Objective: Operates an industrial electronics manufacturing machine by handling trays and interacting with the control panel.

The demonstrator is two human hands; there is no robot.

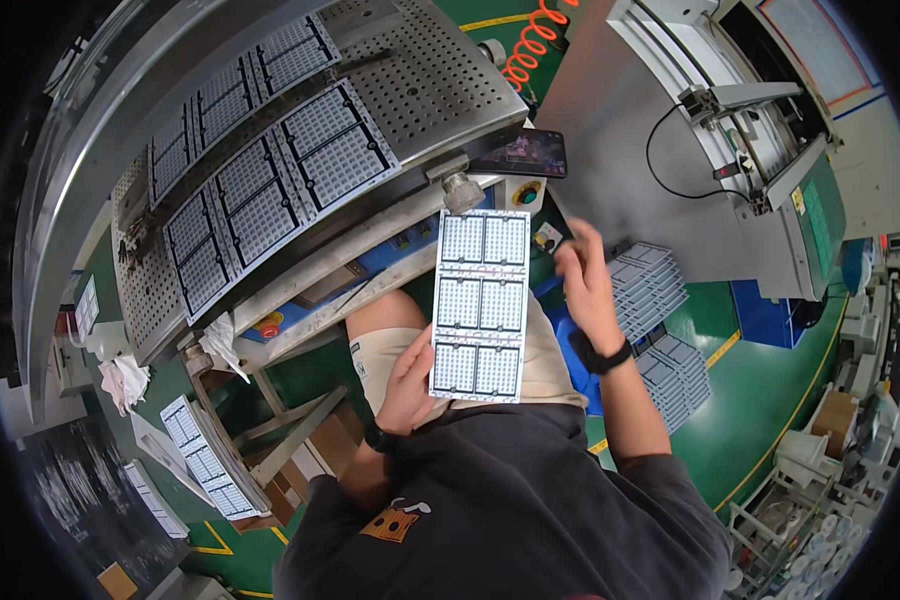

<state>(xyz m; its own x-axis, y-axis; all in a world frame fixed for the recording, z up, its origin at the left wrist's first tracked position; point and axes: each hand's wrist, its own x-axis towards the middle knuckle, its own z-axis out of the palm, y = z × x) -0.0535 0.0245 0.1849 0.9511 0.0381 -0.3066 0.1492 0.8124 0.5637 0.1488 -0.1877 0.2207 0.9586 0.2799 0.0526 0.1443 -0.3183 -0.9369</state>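
A long white circuit board panel [481, 303], divided by black lines into blocks of small square dots, is held upright over my lap. My left hand [408, 385] grips its lower left edge, thumb at the front. To the right of the panel, my right hand [587, 285] is raised and touches nothing, its fingers apart and partly bent. In front of me, two rows of similar panels [249, 205] lie on a perforated metal bed [440, 75]. The lower ends of the fingers on my left hand are hidden behind the panel.
Stacked grey panels [645, 285] stand low on my right, near a blue bin [765, 315]. More white panels [205, 460] are stacked at the left. A phone [522, 153] rests by the bed's corner, above a green button [527, 194]. A red knob [269, 329] sits on the front rail.
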